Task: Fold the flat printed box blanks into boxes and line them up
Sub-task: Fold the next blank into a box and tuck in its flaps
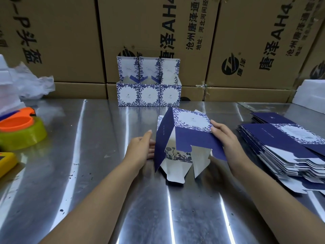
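A half-opened blue and white floral box blank (pixel 182 136) lies on its side in the middle of the steel table (pixel 88 173), its bottom flaps splayed toward me. My left hand (pixel 140 148) presses flat against its dark blue left panel with straight fingers. My right hand (pixel 226 140) grips the right panel, thumb on the printed top face. Three folded boxes (pixel 149 94) stand side by side at the back, lids up. A pile of flat blanks (pixel 284 147) lies at the right.
Large brown cartons (pixel 158 32) wall off the back. An orange and yellow tape dispenser (pixel 19 131) and a yellow object (pixel 5 162) sit at the left, with white plastic wrap (pixel 26 83) behind. White foam (pixel 311 94) sits at the far right.
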